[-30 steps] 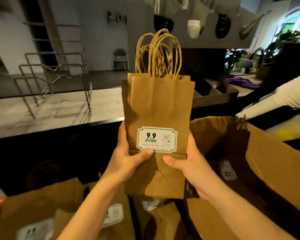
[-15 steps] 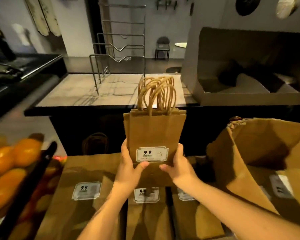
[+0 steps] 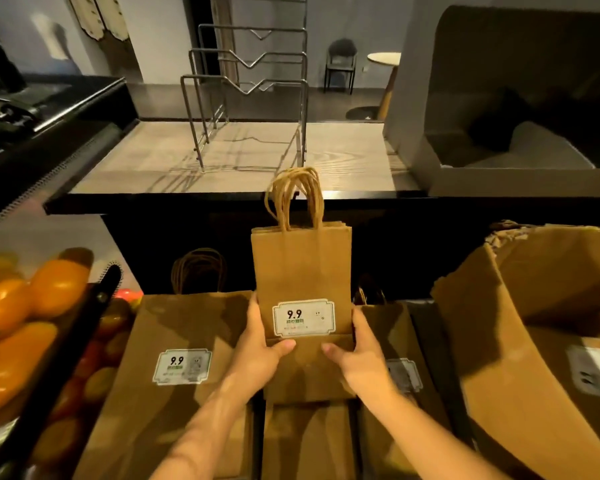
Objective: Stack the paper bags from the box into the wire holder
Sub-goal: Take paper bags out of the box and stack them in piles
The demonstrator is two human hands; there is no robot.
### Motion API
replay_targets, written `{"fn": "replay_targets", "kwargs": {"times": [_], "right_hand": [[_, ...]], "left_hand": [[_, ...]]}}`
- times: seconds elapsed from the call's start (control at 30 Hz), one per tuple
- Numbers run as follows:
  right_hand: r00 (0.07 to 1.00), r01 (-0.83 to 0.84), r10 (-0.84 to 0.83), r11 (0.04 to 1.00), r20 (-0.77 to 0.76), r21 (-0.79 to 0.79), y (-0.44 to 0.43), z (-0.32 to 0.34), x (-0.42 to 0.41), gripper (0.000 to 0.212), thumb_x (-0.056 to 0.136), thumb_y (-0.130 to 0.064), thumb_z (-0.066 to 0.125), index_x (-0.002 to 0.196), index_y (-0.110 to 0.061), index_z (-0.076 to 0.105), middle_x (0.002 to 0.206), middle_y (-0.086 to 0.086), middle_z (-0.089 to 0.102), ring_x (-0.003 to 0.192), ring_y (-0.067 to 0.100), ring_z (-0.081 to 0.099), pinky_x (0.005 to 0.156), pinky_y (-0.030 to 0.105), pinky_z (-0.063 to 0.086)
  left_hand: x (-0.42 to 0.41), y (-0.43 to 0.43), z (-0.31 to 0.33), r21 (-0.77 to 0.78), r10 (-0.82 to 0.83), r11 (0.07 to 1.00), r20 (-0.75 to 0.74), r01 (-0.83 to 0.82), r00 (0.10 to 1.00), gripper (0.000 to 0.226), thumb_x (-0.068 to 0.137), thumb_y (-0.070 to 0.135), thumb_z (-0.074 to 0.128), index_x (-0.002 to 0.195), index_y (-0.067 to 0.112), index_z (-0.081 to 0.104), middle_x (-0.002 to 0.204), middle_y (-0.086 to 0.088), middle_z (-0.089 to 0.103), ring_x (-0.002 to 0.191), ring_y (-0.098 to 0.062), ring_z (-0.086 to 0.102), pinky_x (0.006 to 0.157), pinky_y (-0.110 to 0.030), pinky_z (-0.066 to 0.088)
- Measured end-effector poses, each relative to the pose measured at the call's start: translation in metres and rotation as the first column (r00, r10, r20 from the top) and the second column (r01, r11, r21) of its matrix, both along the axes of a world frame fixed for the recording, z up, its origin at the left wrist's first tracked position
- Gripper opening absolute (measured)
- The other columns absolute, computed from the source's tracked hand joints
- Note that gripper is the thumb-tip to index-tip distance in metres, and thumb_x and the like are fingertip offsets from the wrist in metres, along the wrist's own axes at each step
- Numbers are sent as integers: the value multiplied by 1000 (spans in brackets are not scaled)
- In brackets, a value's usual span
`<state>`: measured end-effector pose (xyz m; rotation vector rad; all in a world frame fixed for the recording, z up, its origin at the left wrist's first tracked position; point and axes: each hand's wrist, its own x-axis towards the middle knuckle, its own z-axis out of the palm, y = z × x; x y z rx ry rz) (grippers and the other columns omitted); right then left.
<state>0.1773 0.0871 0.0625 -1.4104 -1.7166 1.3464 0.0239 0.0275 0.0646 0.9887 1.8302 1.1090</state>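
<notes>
We hold the bunch of paper bags (image 3: pixel 301 268) with our left hand (image 3: pixel 257 355) and right hand (image 3: pixel 362 358). We should lift it flat and straight into the wire holder (image 3: pixel 246 84).

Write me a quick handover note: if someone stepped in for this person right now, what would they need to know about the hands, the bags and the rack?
Left hand and right hand: both grip one small bundle of paper bags by its lower edges, upright, handles up.
Wire holder: on the counter beyond, no bags in it.
Cardboard box: open, at the right. More bags lie flat below the hands, including a larger bag at the left.
Done: one bundle picked up.
Left: carry it forward into the holder, then stack the rest.
</notes>
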Motion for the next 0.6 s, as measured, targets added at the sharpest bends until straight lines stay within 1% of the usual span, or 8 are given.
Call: {"fn": "replay_targets", "kwargs": {"times": [0.1, 0.17, 0.2, 0.27, 0.3, 0.4, 0.47, 0.6], "right_hand": [[996, -29, 40, 992, 83, -121, -17, -18, 9, 63, 82, -6, 69, 132, -29, 38, 118, -17, 55, 115, 4, 49, 97, 21, 40], [993, -10, 36, 977, 116, -214, -26, -34, 13, 56, 82, 0, 65, 123, -31, 42, 111, -14, 59, 111, 8, 56, 85, 14, 45], [990, 5, 31, 967, 138, -254, -30, -40, 14, 54, 84, 2, 62, 121, -32, 44, 111, -12, 60, 112, 11, 57, 83, 15, 45], [978, 24, 36, 958, 205, -286, -35, -41, 14, 51, 86, 1, 57, 127, -28, 46, 122, -5, 60, 119, 17, 53, 89, 22, 42], [970, 26, 47, 956, 239, -291, -36, -41, 15, 51, 88, -1, 55, 130, -25, 45, 128, -3, 57, 122, 19, 50, 91, 23, 40], [938, 10, 88, 960, 335, -280, -36, -36, 15, 57, 89, -4, 51, 141, -20, 34, 137, 1, 47, 128, 22, 43, 99, 25, 37], [908, 6, 105, 965, 406, -263, -34, -36, 13, 60, 90, -8, 49, 146, -17, 28, 146, 4, 36, 134, 24, 36, 106, 29, 33], [808, -31, 173, 967, 563, -252, -37, -36, 6, 67, 93, -22, 50, 150, -11, 15, 156, 8, 11, 143, 29, 16, 115, 36, 21]], "left_hand": [[2, -9, -14, -140, -62, 989, -44, 55, 997, 92, 81, 3, 69, 145, 36, 11, 124, 12, 54, 118, -12, 49, 103, -38, 42], [9, -13, -22, -227, -82, 972, -75, 63, 994, 92, 82, 5, 67, 148, 29, 8, 126, 5, 56, 112, -14, 54, 95, -33, 47], [14, -15, -26, -277, -88, 959, -80, 62, 993, 93, 84, 6, 65, 150, 24, 3, 130, 2, 54, 113, -15, 53, 91, -28, 46], [22, -19, -34, -350, -79, 936, -83, 45, 993, 93, 87, 9, 62, 151, 18, -4, 141, -2, 46, 121, -20, 49, 90, -24, 43], [25, -20, -39, -371, -75, 928, -101, 32, 992, 93, 88, 11, 62, 151, 17, -5, 143, -3, 43, 124, -21, 48, 93, -27, 45], [29, -20, -49, -421, -68, 907, -211, -28, 975, 96, 87, 19, 63, 150, 14, -11, 151, -8, 31, 129, -25, 44, 101, -34, 42], [32, -18, -49, -448, -85, 893, -255, -41, 963, 96, 89, 20, 61, 149, 14, -14, 153, -10, 25, 129, -25, 43, 102, -31, 40], [38, -20, -49, -485, -166, 874, -348, -25, 923, 93, 91, 23, 58, 149, 13, -14, 148, -10, 30, 129, -26, 42, 103, -32, 39]]}}
